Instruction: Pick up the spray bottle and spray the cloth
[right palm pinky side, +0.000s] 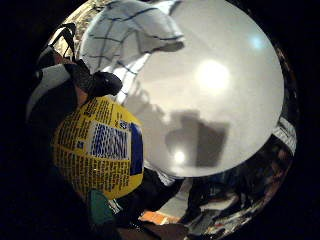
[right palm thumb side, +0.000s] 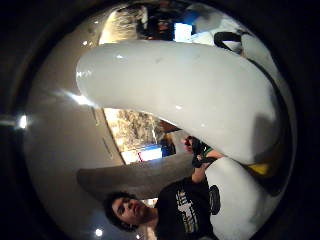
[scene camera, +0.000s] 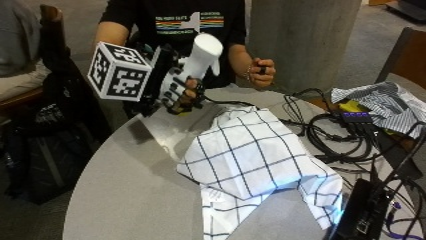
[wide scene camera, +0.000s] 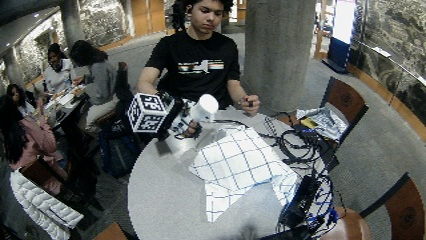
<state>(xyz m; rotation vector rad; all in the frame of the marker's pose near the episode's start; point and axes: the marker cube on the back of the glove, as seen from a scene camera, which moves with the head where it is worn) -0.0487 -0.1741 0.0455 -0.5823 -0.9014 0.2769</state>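
With gloved right hand (scene camera: 178, 92) fingers wrapped round the spray bottle (scene camera: 198, 60), aim nozzle down at cloth (scene camera: 256, 155) mid-table before squeezing.

A white plastic spray bottle (scene camera: 198, 62) carries a yellow label (right palm pinky side: 100, 147) with black print and a blue block. The black-gloved right hand (scene camera: 180, 92) grips it. The crumpled white cloth (scene camera: 249, 160) has a dark grid pattern. The round table (scene camera: 126, 195) is plain grey. Far right lies a striped grey-white cloth (scene camera: 379, 102).
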